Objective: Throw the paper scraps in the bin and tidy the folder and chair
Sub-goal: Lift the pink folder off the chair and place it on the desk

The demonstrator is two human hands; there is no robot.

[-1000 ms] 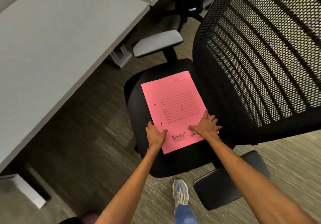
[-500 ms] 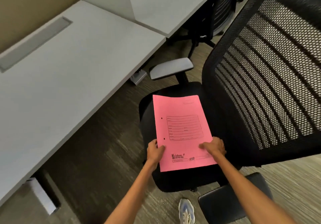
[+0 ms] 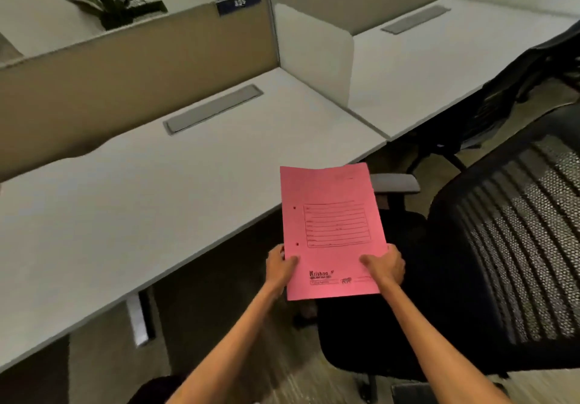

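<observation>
A pink folder [image 3: 332,231] with a printed label box is held up in the air between the desk edge and the chair. My left hand [image 3: 280,265] grips its lower left edge, and my right hand [image 3: 386,265] grips its lower right edge, thumbs on top. Below and to the right stands the black office chair [image 3: 508,265] with a mesh back, its seat bare. No paper scraps and no bin are in view.
A long grey desk [image 3: 141,203] runs along the left with a cable flap [image 3: 213,108]. A white divider panel [image 3: 314,58] separates it from a second desk [image 3: 417,68]. Another black chair [image 3: 518,80] stands at the far right. A plant [image 3: 110,2] tops the partition.
Both hands have lifted the pink folder off the chair seat and carried it up and left toward the desk. The view has tilted up from the seat to the desks.
</observation>
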